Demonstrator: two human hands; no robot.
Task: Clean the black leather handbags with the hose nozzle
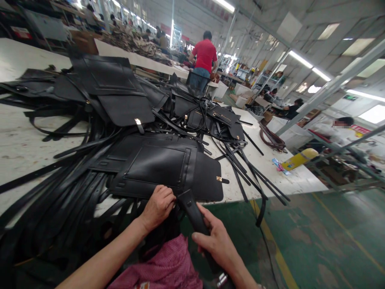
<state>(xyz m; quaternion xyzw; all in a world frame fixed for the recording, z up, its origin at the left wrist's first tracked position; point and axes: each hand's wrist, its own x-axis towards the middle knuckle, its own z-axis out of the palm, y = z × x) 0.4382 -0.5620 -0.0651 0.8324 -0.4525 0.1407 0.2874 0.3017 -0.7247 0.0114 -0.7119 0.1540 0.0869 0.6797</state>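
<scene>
My right hand (217,240) grips a black leather strap (192,212) that runs from the table edge down toward my lap. Beside its upper end, my left hand (158,206) is closed on the near edge of a black leather bag panel (162,165), which lies flat on the white table (18,148). The panel has a gold clasp tab on its right side. A pink garment (168,267) covers my lap below both hands.
More black bag panels (117,90) and several loose straps (69,188) cover the table. A coiled brown strap (272,140) and a yellow packet (296,160) lie at the far right end. A person in a red shirt (205,56) stands beyond. Green floor lies to the right.
</scene>
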